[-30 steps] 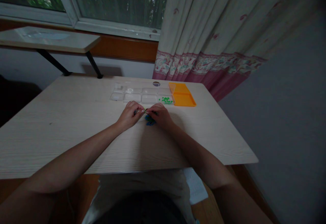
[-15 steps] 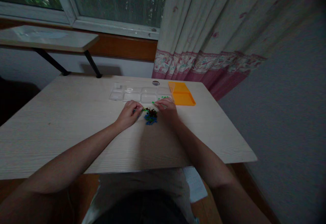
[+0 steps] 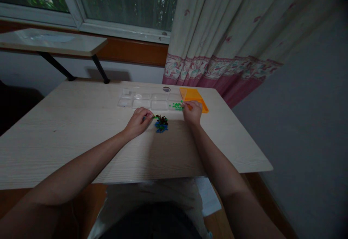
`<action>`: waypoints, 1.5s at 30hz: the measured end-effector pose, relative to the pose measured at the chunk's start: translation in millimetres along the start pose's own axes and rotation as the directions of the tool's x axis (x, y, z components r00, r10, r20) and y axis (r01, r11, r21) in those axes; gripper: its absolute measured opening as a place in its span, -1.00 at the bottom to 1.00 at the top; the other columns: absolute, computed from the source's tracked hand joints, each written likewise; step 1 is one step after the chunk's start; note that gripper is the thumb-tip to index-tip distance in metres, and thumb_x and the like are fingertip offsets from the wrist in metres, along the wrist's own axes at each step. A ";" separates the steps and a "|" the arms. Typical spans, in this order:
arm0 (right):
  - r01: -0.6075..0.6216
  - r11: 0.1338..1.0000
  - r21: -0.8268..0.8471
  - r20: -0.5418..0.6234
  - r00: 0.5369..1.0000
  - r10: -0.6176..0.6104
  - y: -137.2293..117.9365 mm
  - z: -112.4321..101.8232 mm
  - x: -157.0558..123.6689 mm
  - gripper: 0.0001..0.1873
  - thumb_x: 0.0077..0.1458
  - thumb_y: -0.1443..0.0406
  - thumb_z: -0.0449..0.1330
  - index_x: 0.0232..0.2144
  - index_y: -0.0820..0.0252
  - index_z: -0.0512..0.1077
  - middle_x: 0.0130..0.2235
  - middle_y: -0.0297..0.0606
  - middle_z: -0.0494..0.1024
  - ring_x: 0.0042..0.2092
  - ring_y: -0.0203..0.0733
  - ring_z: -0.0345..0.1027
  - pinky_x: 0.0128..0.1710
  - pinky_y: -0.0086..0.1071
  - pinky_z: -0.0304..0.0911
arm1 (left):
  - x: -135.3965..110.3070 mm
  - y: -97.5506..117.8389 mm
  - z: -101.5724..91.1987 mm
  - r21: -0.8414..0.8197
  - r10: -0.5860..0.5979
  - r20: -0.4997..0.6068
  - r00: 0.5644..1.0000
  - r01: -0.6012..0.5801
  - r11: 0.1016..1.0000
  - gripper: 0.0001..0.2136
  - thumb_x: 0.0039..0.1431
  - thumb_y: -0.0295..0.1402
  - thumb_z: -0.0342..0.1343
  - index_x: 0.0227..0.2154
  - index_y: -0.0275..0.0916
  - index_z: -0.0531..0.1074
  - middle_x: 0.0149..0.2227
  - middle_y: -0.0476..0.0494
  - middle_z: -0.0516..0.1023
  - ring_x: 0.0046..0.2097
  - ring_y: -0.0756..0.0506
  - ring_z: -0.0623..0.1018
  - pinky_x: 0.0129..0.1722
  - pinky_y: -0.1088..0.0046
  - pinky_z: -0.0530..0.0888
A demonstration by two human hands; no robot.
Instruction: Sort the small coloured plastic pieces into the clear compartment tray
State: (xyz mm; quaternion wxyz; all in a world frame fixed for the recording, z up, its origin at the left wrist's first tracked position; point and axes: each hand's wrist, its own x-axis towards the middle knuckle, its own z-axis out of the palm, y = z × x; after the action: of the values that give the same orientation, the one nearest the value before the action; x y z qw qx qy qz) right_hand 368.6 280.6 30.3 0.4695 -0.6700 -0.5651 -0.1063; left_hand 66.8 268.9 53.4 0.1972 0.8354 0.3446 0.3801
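A small heap of beads (image 3: 161,124), dark brown, blue and green, lies loose on the table. At its left edge rests my left hand (image 3: 139,120), its fingers pinched together beside a few green beads; what is in the pinch is too small to name. My right hand (image 3: 193,111) is at the right end of the clear compartment tray (image 3: 141,103), with fingertips closed over a front compartment. Green beads (image 3: 177,105) are scattered in that compartment, next to the fingertips. Whether those fingers hold a bead is hidden.
An orange open case (image 3: 191,94) stands right of the tray, partly behind my right hand. A dark round spot (image 3: 166,89) shows behind the tray. A raised shelf (image 3: 76,46) on black legs is at the back left. A curtain (image 3: 217,43) hangs behind the table.
My right hand has moved right from the heap, where it held a green bead, to the tray's end compartment. More green beads show there. My left hand stays by the heap.
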 end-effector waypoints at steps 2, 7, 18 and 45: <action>-0.001 1.000 -0.003 0.004 1.000 0.001 -0.8 0.7 -0.9 -0.74 0.14 0.17 0.17 -0.31 0.16 0.62 -0.25 -0.17 0.57 -0.13 -0.07 0.30 0.00 -0.16 0.17 | 0.1 1.1 -0.6 0.003 -0.006 0.000 1.000 0.006 1.000 -0.78 0.33 -0.23 -0.03 -0.25 -0.23 0.44 -0.27 -0.16 0.49 -0.14 -0.14 0.44 -0.04 0.24 0.36; -0.015 1.000 -0.004 0.021 1.000 0.015 -5.6 -0.7 -1.5 -0.73 0.14 0.16 0.18 -0.31 0.15 0.63 -0.25 -0.16 0.56 -0.12 -0.05 0.29 0.00 -0.15 0.17 | 0.4 1.9 -0.6 0.007 -0.013 0.001 1.000 0.013 1.000 -0.78 0.33 -0.23 -0.03 -0.26 -0.23 0.45 -0.27 -0.16 0.49 -0.14 -0.14 0.44 -0.04 0.25 0.37; -0.042 0.999 -0.007 0.061 0.997 0.043 -5.5 1.3 -1.3 -0.72 0.15 0.16 0.17 -0.27 0.17 0.63 -0.23 -0.14 0.56 -0.09 -0.04 0.27 0.02 -0.15 0.17 | 0.6 1.5 -0.8 0.017 0.002 0.004 1.000 -0.002 1.000 -0.77 0.34 -0.23 -0.04 -0.25 -0.22 0.45 -0.28 -0.15 0.49 -0.15 -0.14 0.44 -0.04 0.25 0.35; -0.008 1.000 0.021 0.075 0.997 0.007 -7.2 2.0 -2.7 -0.71 0.16 0.16 0.14 -0.29 0.17 0.62 -0.25 -0.15 0.55 -0.13 -0.06 0.29 0.00 -0.15 0.20 | -4.7 -2.9 8.2 0.258 0.009 0.085 0.996 -0.030 0.966 -0.76 0.24 -0.25 0.13 -0.07 -0.14 0.52 -0.14 -0.20 0.36 -0.03 -0.22 0.32 0.01 0.12 0.33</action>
State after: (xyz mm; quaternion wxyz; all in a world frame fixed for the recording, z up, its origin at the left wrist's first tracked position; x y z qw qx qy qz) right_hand 360.7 279.7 31.1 0.4555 -0.6706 -0.5809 -0.0731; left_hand 69.6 266.9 44.2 0.0966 0.8724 0.3747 0.2987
